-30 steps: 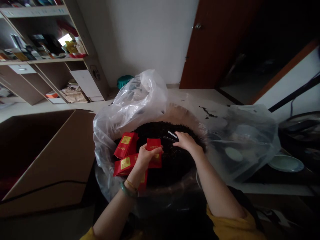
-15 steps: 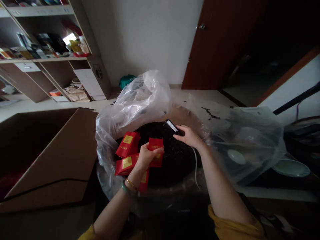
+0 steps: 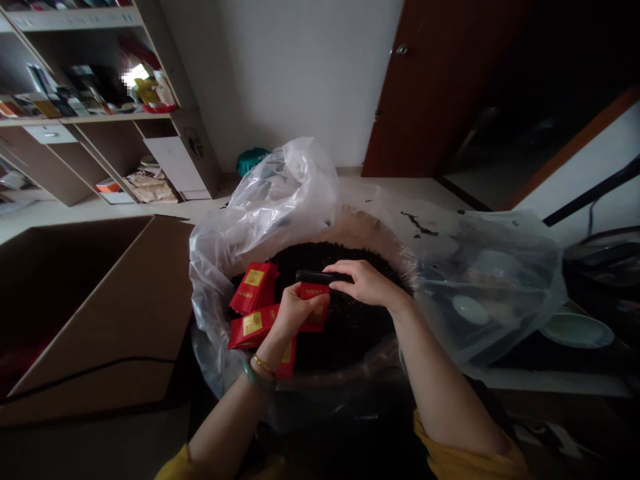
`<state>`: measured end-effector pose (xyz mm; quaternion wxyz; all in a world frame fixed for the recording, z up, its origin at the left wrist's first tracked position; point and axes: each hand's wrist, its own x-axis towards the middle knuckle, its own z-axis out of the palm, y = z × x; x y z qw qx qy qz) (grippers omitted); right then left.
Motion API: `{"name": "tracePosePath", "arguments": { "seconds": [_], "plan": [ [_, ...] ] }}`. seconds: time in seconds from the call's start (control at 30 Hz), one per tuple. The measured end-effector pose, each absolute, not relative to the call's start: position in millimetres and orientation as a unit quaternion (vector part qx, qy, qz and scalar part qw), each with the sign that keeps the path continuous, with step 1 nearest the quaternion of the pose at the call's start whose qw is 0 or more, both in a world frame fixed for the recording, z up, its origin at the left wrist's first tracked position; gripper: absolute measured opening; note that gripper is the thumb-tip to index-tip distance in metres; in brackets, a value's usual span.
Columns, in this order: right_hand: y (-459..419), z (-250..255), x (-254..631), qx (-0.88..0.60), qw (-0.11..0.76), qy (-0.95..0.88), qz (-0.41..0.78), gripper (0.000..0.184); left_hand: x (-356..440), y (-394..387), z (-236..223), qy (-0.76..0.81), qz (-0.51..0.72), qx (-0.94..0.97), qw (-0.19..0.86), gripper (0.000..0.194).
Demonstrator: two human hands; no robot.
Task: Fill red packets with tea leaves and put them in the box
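Observation:
My left hand [image 3: 295, 311] is closed on a red packet [image 3: 315, 291] with gold print, thumb over its front. My right hand [image 3: 367, 285] pinches a slim black handheld bag sealer [image 3: 311, 276], which lies level across the packet's top edge. Left of my left hand are a fanned stack of red packets [image 3: 253, 293] with yellow labels and another packet pile [image 3: 251, 324]. One more red packet [image 3: 287, 361] shows partly behind my left wrist. Beneath both hands is a heap of dark loose leaves [image 3: 360, 327], like tea, in a round plastic-lined basket [image 3: 373, 230].
Clear plastic liner [image 3: 280, 193] billows over the basket's far left rim and spreads right. An open cardboard box [image 3: 145, 320] stands at left. A pale dish [image 3: 577, 331] sits at right. Shelves [image 3: 95, 120] and a brown door [image 3: 425, 93] are behind.
My right hand has brought the sealer left and down, turning it level onto the top of the packet. My left hand holds its packet in nearly the same place.

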<state>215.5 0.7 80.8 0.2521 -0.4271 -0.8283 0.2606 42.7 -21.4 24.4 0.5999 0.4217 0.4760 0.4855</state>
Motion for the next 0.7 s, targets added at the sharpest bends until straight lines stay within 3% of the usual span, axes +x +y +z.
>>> {"name": "tracePosePath", "arguments": {
  "seconds": [0.7],
  "plan": [
    [5.5, 72.5, 222.4, -0.445, 0.258, -0.816, 0.264, 0.035, 43.6, -23.0, 26.1, 0.483, 0.485, 0.41, 0.602, 0.037]
  ]
}}
